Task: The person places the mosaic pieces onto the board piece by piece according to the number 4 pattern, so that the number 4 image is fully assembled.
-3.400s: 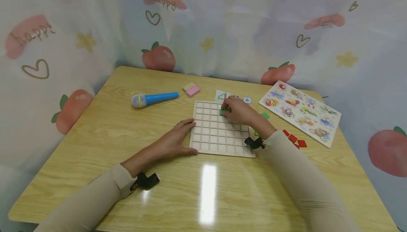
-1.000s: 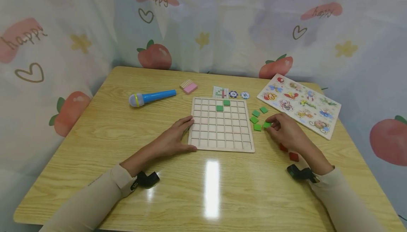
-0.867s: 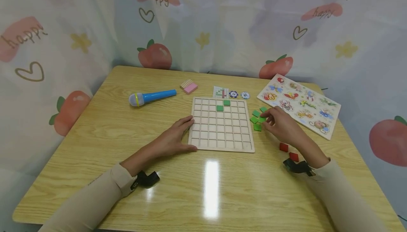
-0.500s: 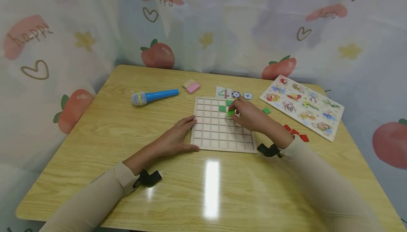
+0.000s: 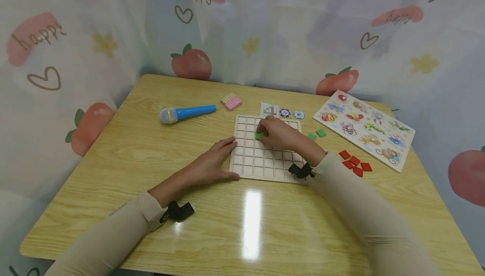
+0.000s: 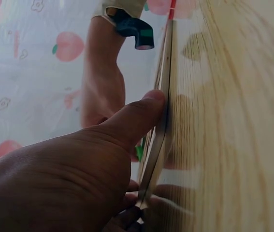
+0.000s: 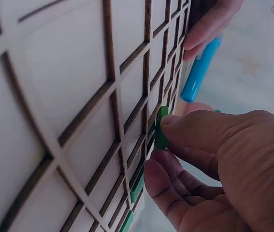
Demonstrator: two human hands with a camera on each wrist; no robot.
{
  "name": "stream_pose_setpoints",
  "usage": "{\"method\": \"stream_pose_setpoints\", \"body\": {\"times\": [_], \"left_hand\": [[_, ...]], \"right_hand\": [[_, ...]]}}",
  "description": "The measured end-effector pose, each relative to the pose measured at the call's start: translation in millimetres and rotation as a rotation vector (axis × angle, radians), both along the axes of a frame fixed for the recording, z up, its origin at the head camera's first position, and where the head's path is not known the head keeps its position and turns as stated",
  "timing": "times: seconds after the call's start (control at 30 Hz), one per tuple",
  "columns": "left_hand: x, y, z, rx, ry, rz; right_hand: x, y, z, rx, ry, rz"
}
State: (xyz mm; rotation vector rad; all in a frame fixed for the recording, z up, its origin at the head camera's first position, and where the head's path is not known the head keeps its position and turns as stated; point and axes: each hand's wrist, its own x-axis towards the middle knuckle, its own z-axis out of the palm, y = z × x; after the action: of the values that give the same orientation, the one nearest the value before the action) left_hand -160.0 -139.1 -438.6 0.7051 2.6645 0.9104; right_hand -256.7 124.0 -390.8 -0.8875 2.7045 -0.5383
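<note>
Green pieces (image 7: 137, 186) sit in the board (image 5: 248, 158); right grip (image 5: 279, 134) pinches another tile (image 7: 161, 129); left grip (image 5: 212, 164) rests wide; red tiles (image 5: 355, 160) and loose greens (image 5: 321, 133) seem left to place

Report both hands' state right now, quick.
Left hand: open, resting against the wooden grid board's left edge.
Right hand: closed, pinching a green square tile.

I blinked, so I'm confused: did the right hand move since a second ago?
Yes, leftward: then the right hand was right of the grid board; now it holds a green tile over that board.
</note>
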Motion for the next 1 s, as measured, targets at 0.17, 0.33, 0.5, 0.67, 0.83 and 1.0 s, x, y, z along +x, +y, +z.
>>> {"method": "stream_pose_setpoints", "body": {"times": [0.17, 0.33, 0.5, 0.67, 0.83, 1.0], "left_hand": [[-0.9, 3.7, -2.4, 0.006, -0.017, -0.007], [-1.1, 6.0, -5.9, 0.010, -0.028, -0.004], [-0.8, 5.4, -6.8, 0.003, -0.024, -0.010], [-2.6, 1.6, -3.5, -0.009, -0.019, 0.019], [-5.7, 0.5, -2.1, -0.016, -0.022, 0.022], [-4.7, 0.6, -0.9, -0.012, -0.030, 0.016]], "right_hand": [[-0.3, 0.9, -3.1, -0.002, -0.015, -0.014], [-3.2, 3.4, -8.2, -0.018, -0.042, -0.043], [-4.8, 6.0, -10.4, -0.031, -0.046, -0.044], [5.1, 20.4, 8.3, -0.086, 0.021, -0.042], [35.7, 68.9, 28.9, -0.239, 0.183, -0.163], [65.6, 121.4, 10.4, -0.258, 0.199, -0.291]]}}
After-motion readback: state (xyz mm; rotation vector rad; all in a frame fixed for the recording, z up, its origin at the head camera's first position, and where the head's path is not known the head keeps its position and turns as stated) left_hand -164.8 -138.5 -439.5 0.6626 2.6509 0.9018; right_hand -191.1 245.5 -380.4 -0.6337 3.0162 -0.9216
